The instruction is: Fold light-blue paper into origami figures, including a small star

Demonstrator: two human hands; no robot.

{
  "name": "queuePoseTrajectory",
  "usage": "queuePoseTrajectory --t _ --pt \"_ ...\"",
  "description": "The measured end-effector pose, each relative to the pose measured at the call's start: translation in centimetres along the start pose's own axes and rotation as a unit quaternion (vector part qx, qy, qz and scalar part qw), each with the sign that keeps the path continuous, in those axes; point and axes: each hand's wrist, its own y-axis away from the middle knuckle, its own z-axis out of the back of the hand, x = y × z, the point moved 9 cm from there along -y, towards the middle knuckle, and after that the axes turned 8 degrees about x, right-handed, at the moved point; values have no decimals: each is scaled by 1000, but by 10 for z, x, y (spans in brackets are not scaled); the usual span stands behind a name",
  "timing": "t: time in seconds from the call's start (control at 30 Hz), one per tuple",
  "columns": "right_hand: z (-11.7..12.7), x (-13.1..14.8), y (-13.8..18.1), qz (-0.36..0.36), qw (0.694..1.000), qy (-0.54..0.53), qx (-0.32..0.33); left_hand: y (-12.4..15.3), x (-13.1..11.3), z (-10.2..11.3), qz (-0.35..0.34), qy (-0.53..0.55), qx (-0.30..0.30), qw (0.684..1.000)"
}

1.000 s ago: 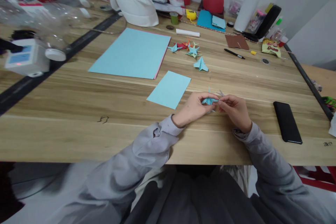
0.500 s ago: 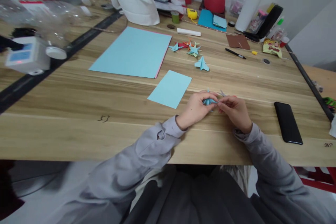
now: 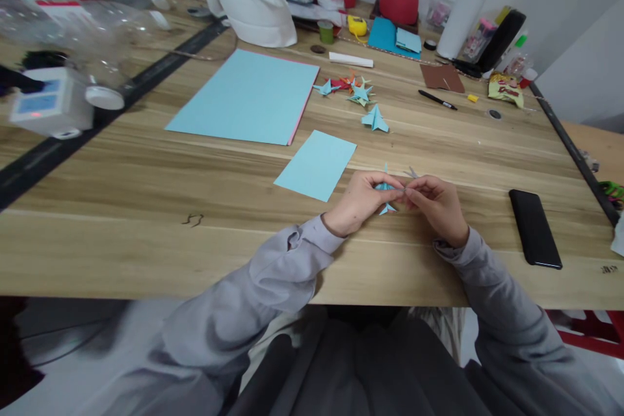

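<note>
"So, what sits at the centre of the grip?"

"One folded blue paper plane (image 3: 385,186). The left hand (image 3: 355,201) comes in from eight o'clock, with thumb and fingers pinched narrowly across the plane's middle. Its nose pokes out at twelve o'clock and its tail at six."

"And the other hand?"

"The right hand (image 3: 439,205) comes in from four o'clock, thumb and forefinger pressed together on the wing tip at three. The contact itself is tiny and partly covered by the fingers."

"Taking that plane as the clock's centre, what lies around it, and how many of each?"

"Just beyond the right hand's fingertips, near two o'clock, are the grey tips of what may be one pair of scissors (image 3: 413,173). One small blue sheet (image 3: 316,166) lies flat near the left hand, between nine and ten. One large blue sheet (image 3: 244,99) lies farther off at ten. One loose blue paper plane (image 3: 375,119) rests at twelve."

"More folded pieces?"

"Yes, a pile (image 3: 361,92) farther out towards twelve, in blue, red, orange and pale green, overlapping too much to count."

"And past that?"

"One black pen (image 3: 437,99) at one o'clock, one brown card (image 3: 442,78) just beyond it, and one black phone (image 3: 535,229) between three and four."
</note>
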Motion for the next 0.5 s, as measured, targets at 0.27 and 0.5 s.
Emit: queuePoseTrajectory --t 0.27,0.5 --pt "-4 -7 2 -44 995 -83 14 -1 8 -8 33 51 64 996" --pt "-4 -9 0 -58 996 -57 28 -2 -13 -13 -73 -102 98 987"
